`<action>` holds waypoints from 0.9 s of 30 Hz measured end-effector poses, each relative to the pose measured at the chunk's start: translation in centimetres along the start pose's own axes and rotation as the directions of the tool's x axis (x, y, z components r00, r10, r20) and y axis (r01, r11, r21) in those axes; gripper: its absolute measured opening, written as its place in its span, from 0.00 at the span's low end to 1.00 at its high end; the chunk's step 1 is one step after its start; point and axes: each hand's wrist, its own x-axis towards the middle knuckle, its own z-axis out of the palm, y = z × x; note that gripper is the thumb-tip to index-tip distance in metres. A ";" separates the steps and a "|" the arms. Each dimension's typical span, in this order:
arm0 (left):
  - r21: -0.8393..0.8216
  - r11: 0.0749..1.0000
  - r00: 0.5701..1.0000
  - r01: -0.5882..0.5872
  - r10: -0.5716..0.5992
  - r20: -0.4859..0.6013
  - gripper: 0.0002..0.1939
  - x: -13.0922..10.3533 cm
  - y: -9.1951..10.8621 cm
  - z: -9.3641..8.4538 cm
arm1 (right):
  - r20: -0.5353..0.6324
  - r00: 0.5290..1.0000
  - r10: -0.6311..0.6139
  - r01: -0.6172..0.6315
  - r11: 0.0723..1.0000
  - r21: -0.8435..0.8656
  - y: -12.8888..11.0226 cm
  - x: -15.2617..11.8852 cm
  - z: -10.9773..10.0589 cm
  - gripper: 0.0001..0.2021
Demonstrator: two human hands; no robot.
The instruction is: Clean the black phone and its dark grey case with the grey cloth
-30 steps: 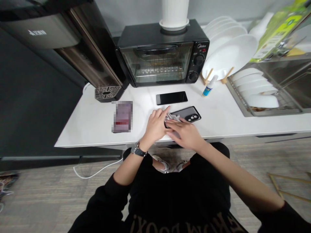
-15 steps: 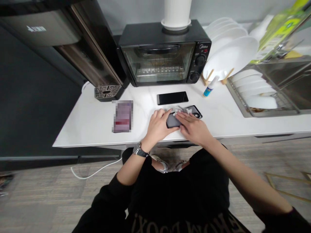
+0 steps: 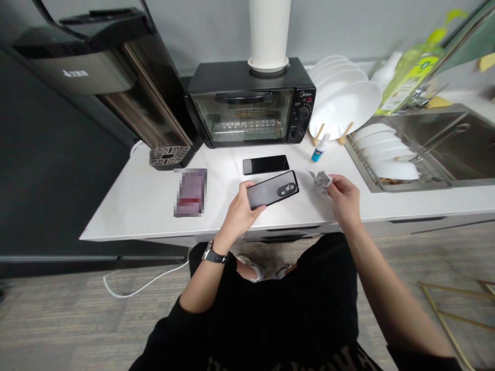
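My left hand [image 3: 243, 208] grips the left end of a phone case [image 3: 266, 192], thumb along the near edge and fingers at the far edge. The case has a smoky grey back, a black rim and a black camera ring at its right end. To the right, my right hand [image 3: 345, 200] pinches a crumpled whitish-grey wipe [image 3: 320, 180], apart from the case. Just behind the case lies a black phone [image 3: 266, 164], its glossy side up. A small spray bottle [image 3: 319, 149] with a blue label stands behind the wipe.
A toaster oven [image 3: 251, 116] stands at the back, beside a tall drink dispenser [image 3: 154, 103]. White plates [image 3: 344, 108] lean in a rack on the right, near the sink [image 3: 464, 144]. A blurred purple packet [image 3: 191, 193] lies left on the white counter [image 3: 127, 206].
My right hand has lifted off the case and moved right, carrying the wipe. My left hand still grips the case, whose whole back now shows. The view has shifted slightly.
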 end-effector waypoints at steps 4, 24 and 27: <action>-0.060 0.997 0.997 0.044 -0.047 -0.059 0.20 -0.5 0.1 0.4 | -0.039 0.997 0.068 -0.063 0.992 0.110 -0.1 -1.2 -1.0 0.16; 0.221 0.959 0.984 -0.175 0.180 -0.001 0.10 -1.2 -1.4 1.6 | 0.557 0.597 -0.577 0.782 0.572 -0.247 -6.8 -6.3 10.6 0.20; 0.137 0.969 0.979 -0.205 0.206 0.005 0.11 -1.5 -0.9 1.3 | 0.504 0.689 -0.522 0.724 0.541 -0.429 -5.5 -4.1 8.0 0.16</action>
